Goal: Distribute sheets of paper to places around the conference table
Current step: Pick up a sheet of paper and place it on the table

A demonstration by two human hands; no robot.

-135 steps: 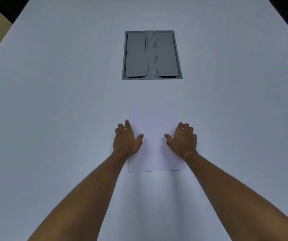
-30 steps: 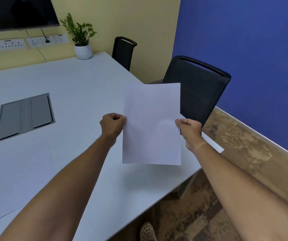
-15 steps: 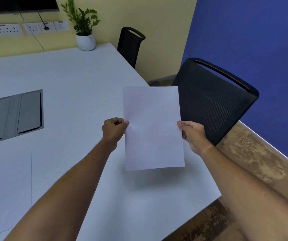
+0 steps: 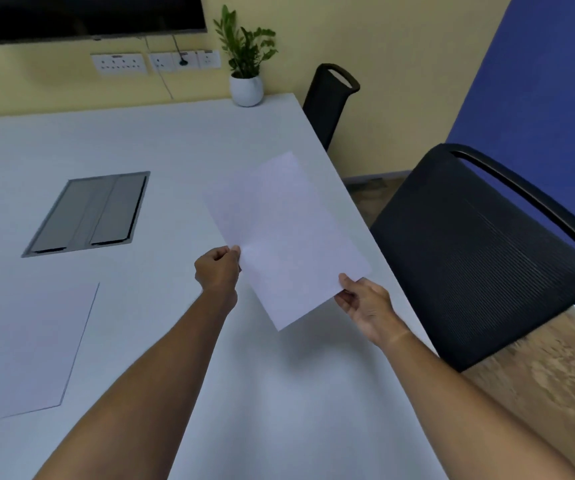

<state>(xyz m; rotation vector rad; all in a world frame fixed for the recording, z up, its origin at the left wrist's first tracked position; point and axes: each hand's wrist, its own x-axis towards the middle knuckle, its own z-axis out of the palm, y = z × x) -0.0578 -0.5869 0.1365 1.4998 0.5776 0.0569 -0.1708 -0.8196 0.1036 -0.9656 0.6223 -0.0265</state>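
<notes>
- Since half a second ago, you have turned the sheet (image 4: 286, 237) from square-on to a slant, its far corner pointing toward the table's right edge, and your right hand (image 4: 365, 303) has slid down to the near right corner.
- Your left hand (image 4: 218, 271) is closed in a pinch on the sheet's left edge, fingers curled into a loose fist. Your right hand is half open, thumb on top and fingers underneath the corner.
- You hold the sheet over the conference table (image 4: 210, 140), just inside the edge facing the near chair (image 4: 487, 254). Whether it touches the tabletop is hard to tell.
- Risk one: the sheet's right corner lies very near the table edge. Release it there and it could overhang, then slip off onto the chair or floor.
- Risk two: thin paper rides on air. Let go from above and it may glide sideways instead of settling, so lower it flat first.
- Risk three: the slant. Set down as it is, the sheet sits crooked to the seat; square it with the edge before freeing it.
- Risk four: releasing one hand early lets the free side droop and curl under.
- Another sheet (image 4: 26, 348) already lies at the near left, well apart, so collision there is unlikely.
</notes>
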